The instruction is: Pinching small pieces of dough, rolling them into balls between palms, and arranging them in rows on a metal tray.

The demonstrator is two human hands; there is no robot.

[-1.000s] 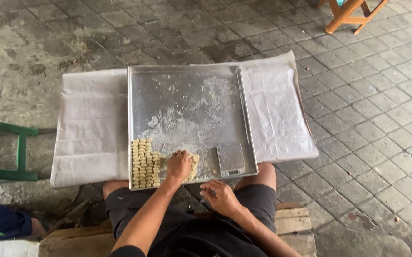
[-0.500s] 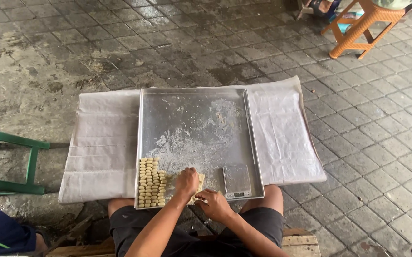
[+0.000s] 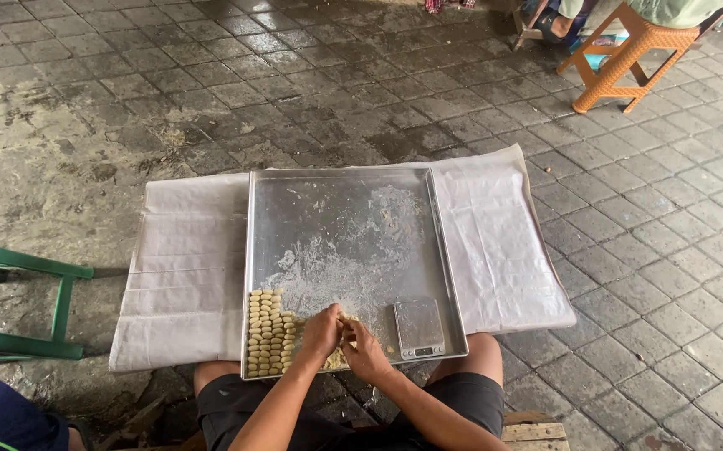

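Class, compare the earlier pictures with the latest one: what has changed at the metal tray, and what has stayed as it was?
The right hand rose from the lap onto the tray and met the left hand over the loose dough pieces. The rows of shaped pieces, small scale and white cloth stayed put.

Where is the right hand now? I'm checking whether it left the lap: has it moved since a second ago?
Yes. The right hand rose from the lap onto the tray, left of the small scale, meeting the left hand.
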